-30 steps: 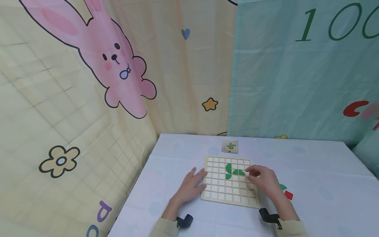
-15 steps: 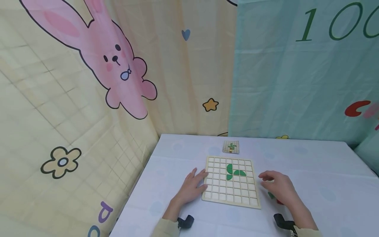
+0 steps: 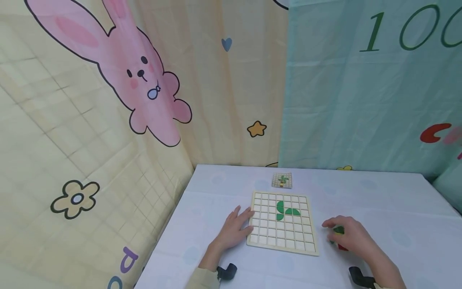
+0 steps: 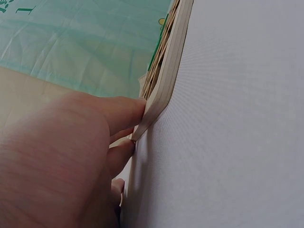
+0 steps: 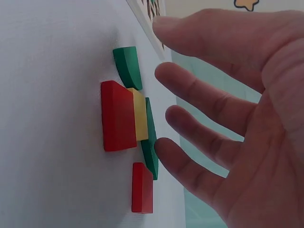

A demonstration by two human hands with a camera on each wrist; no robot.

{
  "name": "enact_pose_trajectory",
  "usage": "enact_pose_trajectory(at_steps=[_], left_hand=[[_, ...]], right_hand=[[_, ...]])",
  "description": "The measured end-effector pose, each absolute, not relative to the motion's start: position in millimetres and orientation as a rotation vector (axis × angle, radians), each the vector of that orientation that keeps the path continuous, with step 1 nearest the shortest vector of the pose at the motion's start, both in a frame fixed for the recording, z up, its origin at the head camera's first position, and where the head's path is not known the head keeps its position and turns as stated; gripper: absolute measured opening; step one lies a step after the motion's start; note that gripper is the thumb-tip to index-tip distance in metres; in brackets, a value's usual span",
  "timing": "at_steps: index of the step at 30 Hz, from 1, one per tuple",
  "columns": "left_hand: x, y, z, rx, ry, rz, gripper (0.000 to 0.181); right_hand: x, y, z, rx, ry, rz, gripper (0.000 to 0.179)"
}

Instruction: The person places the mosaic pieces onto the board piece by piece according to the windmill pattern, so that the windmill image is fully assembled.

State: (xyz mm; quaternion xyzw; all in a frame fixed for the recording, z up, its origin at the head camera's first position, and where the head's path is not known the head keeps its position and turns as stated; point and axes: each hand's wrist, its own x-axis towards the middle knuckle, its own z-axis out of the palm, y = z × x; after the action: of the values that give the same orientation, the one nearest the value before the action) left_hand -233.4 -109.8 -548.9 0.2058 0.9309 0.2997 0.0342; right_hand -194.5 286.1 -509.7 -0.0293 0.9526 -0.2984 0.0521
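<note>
A wooden grid board (image 3: 281,237) with white squares lies on the table, bearing several green quarter-round pieces (image 3: 292,211) in its upper middle. My left hand (image 3: 232,230) rests at the board's left edge, fingertips touching the rim (image 4: 164,85). To the right of the board, my right hand (image 3: 348,233) hovers over loose blocks, fingers spread and holding nothing. In the right wrist view these are a red block (image 5: 118,116), a yellow block (image 5: 139,114), a green curved block (image 5: 128,66), another green block (image 5: 151,142) and a smaller red block (image 5: 142,187).
A small pattern card (image 3: 282,180) with a green and yellow figure on a grid lies behind the board. The white-covered table (image 3: 216,188) backs onto printed curtains (image 3: 346,100). Black wrist mounts (image 3: 227,272) sit on the forearms.
My right hand has left the board's right edge and moved right and nearer, over the loose blocks, its fingers spreading. The left hand stays at the board's edge.
</note>
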Motion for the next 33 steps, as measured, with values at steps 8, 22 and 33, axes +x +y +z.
enact_pose_trajectory(at_steps=[8, 22, 33], left_hand=[[-233.0, -110.8, -551.9, 0.634, 2.849, 0.944, 0.054], [-232.1, -109.8, -547.9, 0.624, 2.852, 0.933, 0.054], [-232.6, -109.6, -548.4, 0.62, 2.858, 0.919, 0.054]], right_hand=[[-193.3, 286.7, -510.3, -0.178, 2.831, -0.895, 0.038], [-195.4, 294.8, -515.3, -0.229, 2.878, -0.839, 0.04], [-199.0, 291.2, -517.7, -0.169, 2.905, -0.777, 0.03]])
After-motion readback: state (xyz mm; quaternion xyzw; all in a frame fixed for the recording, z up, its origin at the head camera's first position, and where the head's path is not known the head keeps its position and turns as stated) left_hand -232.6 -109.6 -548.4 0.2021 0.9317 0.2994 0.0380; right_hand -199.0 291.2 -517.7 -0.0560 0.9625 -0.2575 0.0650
